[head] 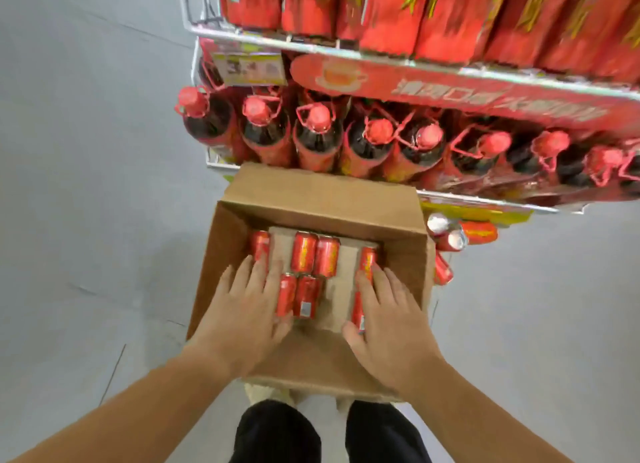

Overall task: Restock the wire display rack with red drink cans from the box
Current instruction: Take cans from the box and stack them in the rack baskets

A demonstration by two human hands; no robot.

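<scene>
Reaching into an open cardboard box on the grey floor, a person lays both hands flat over the red drink cans lying on their sides inside. The left hand is spread open along the box's left wall with its fingers straight. Its fingertips touch the far-left can, its thumb rests against the near pair of cans, and it grips nothing.

The right hand lies just as open along the right wall. Its straight fingers rest over the far-right can, and its thumb sits against the side of the near-right can. Whether either palm covers further cans cannot be told. Two cans lie side by side near the far wall, on a cardboard sheet lining the bottom.

The box's far flap stands against the wire display rack. The rack's middle shelf carries a row of dark bottles with red caps, and its top shelf holds red cartons. On the lowest shelf, just beside the box's right wall, lie a few shelved cans. The person's dark trousers show at the box's near edge.
</scene>
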